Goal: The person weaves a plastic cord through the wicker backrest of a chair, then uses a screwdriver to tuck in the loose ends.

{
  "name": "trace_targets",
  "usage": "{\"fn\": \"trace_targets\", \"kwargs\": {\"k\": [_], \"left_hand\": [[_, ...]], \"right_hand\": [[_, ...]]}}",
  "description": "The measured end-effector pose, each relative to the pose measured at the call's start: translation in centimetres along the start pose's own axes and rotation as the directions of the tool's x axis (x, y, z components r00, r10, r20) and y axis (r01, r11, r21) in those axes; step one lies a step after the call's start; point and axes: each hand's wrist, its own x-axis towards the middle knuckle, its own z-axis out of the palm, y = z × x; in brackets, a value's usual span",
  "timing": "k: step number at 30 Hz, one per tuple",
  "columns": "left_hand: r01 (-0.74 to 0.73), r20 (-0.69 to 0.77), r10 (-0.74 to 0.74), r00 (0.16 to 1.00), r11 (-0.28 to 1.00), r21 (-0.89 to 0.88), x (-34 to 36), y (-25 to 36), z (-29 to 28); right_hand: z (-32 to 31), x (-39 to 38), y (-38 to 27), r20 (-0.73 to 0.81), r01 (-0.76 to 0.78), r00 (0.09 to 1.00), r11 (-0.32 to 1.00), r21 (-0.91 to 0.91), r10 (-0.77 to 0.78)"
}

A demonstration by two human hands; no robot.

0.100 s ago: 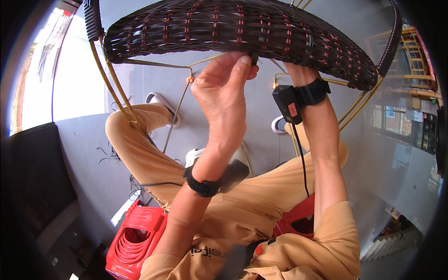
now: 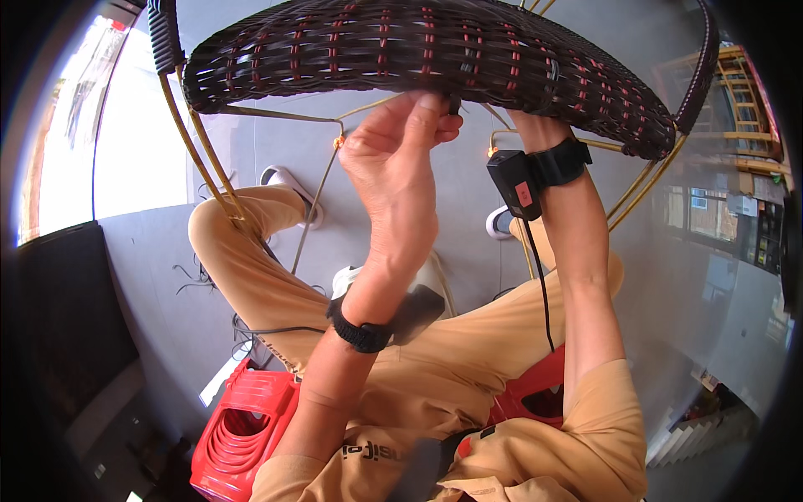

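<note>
A dark brown woven wicker panel [image 2: 360, 52] with reddish strands spans the top of the view, on a gold metal chair frame [image 2: 198, 134]. At its lower edge, my left hand [image 2: 397, 151] is closed, thumb against bent fingers. A short dark wicker strip [image 2: 455, 105] shows at these fingertips. My right hand [image 2: 539, 130] reaches up behind the panel, further right. Its fingers are hidden by the weave, so their pose does not show. A black strap with a small black box [image 2: 513, 186] is on the right wrist; another strap [image 2: 360, 333] circles the left forearm.
Thin metal legs [image 2: 311, 197] of the frame stand between and beside my knees. Red plastic seat parts [image 2: 242, 427] show at my sides. Black cables [image 2: 545, 293] hang from the wrist devices. A wooden rack [image 2: 749, 109] stands at the far right, a dark panel [image 2: 71, 318] at the left.
My left hand has shifted very slightly left at the panel's edge. The weave has moved a little with it. My right arm stays in place.
</note>
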Motion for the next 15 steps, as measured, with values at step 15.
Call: {"fn": "trace_targets", "kwargs": {"k": [15], "left_hand": [[0.047,0.095,-0.052,0.994,0.997,0.054,0.3,0.3,-0.2]], "right_hand": [[1.3,-0.4,2.5,-0.047,-0.144,0.983,0.912,0.385,0.175]]}}
